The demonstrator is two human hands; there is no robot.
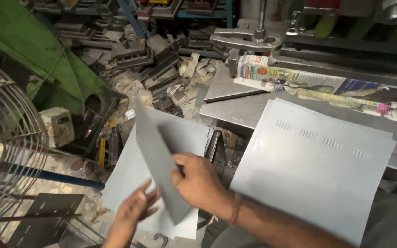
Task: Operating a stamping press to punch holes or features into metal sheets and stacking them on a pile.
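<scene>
My right hand (199,180) grips a thin grey metal sheet (156,151), which stands tilted on edge above a low stack of similar grey sheets (129,177) at my left. My left hand (132,213) is below it with the fingers spread, touching the sheet's lower edge. To the right, a larger stack of grey sheets with rows of small slots (313,165) lies on the metal machine table (235,110), hanging over its front edge toward me.
A folded newspaper (299,85) lies along the back of the table under a metal clamp (249,41). Piles of dark metal tooling (148,59) cover the floor behind. A wire fan guard (5,138) stands at the left beside a green machine body (33,50).
</scene>
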